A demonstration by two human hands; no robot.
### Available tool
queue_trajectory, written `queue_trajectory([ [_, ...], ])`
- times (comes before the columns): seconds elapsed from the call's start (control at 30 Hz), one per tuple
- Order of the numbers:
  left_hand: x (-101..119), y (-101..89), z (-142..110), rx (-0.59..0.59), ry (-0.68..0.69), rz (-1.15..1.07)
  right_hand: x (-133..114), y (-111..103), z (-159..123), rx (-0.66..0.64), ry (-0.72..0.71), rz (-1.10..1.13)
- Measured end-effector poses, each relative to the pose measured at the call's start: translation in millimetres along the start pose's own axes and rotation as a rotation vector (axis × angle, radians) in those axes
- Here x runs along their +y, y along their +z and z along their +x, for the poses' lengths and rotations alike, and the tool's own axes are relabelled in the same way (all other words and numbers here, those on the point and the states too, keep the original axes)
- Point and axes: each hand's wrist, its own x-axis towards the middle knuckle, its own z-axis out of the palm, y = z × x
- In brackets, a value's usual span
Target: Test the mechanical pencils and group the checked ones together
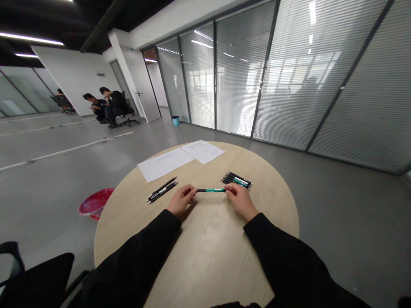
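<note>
Being held level between 2 hands, a black pen (pixel 210 190) with a green band lies just above a round wooden table (pixel 128 218), its ends pinched and its middle left bare. The left hand (pixel 181 199) is curled, its fingers (pixel 191 192) closed on one end of the barrel; the right hand (pixel 240 201) is likewise closed, its fingers (pixel 230 192) grasping the other end. Neither hand is released, though the exact placing of each fingertip is too small to be told. A steady hold is judged best kept by light, even pressure from both sides, with the barrel kept straight and the wrists kept low. Near the left hand, 2 black pens (pixel 162 191) are laid side by side; near the right hand, a bunch of green-banded pens (pixel 236 180) is fanned out on the tabletop. Papers (pixel 165 164) are placed further off. On the floor beyond the table, a red basin (pixel 96 203) is seen, and seated people (pixel 105 107) are visible well away.
</note>
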Motion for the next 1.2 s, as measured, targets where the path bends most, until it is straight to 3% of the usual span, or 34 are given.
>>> queue_trajectory([
  [0.37,-0.5,-1.3,1.1,0.005,-0.001,-0.008,2.0,0.3,1.8,0.04,0.052,0.076],
  [1.2,1.9,1.1,0.7,0.065,0.014,-0.083,-1.7,-1.7,-0.1,0.072,0.051,0.02],
])
